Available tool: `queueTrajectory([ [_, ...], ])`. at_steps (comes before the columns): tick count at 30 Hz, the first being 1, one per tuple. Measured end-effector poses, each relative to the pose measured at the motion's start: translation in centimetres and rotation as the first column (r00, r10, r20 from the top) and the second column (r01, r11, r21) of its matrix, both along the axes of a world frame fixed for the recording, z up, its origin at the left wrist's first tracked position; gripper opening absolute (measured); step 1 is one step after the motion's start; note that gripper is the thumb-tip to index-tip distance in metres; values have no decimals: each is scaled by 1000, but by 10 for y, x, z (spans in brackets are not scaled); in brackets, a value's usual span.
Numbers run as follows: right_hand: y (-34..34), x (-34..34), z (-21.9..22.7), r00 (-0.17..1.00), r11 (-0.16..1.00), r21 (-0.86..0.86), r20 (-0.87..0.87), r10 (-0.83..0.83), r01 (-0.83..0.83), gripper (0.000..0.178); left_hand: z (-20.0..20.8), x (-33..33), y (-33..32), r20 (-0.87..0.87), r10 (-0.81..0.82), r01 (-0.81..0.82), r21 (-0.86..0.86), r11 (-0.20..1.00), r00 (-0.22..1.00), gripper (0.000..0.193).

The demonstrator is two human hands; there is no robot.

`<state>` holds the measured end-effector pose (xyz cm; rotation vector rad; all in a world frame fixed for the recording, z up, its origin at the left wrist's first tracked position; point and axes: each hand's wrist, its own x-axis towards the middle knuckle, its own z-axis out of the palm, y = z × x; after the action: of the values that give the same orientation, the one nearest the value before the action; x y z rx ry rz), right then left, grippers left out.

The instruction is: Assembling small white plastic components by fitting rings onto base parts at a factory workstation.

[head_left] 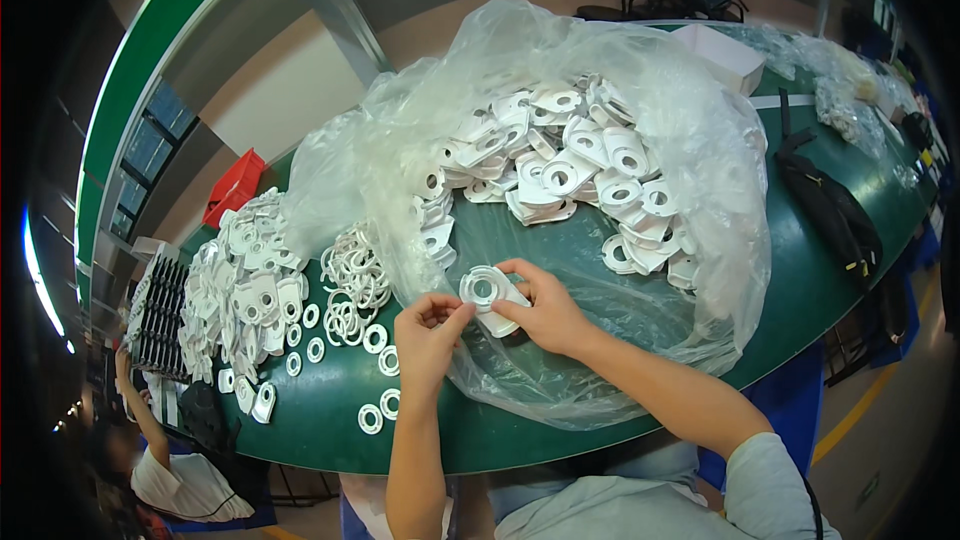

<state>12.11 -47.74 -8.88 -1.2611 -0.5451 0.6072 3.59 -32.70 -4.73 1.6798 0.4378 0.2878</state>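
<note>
In front of me, over the near part of a clear plastic bag point(560, 390), I hold a white plastic part point(497, 323) with a rounded end and a round opening. My right hand point(548, 312) grips its right side between thumb and fingers. The fingers of my left hand point(428, 333) are curled, with the thumb tip pressed to the part's left edge by the ring-shaped end. Many similar white parts point(565, 176) lie heaped inside the open bag. Flat white rings point(370, 420) are scattered left of my left hand, near a pile of thin white rings point(352, 285).
Another heap of white parts point(248, 285) covers the table's left side, beside a black rack point(157, 315) and a red bin point(236, 186). A white box point(722, 58) and a black bag point(828, 208) are at right. Another person point(190, 485) sits at far left.
</note>
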Motion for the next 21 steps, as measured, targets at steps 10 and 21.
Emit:
queueTrajectory([
  [10, -2, 3, 0, 999, 998, 55, -41, 36, -34, 31, -2, 1, 0, 75, -26, 32, -81, 996, 997, 21],
  [21, -5, -6, 16, 996, 996, 35, -20, 81, -81, 20, -9, 0, -5, 197, -34, 44, -46, 998, 980, 16],
])
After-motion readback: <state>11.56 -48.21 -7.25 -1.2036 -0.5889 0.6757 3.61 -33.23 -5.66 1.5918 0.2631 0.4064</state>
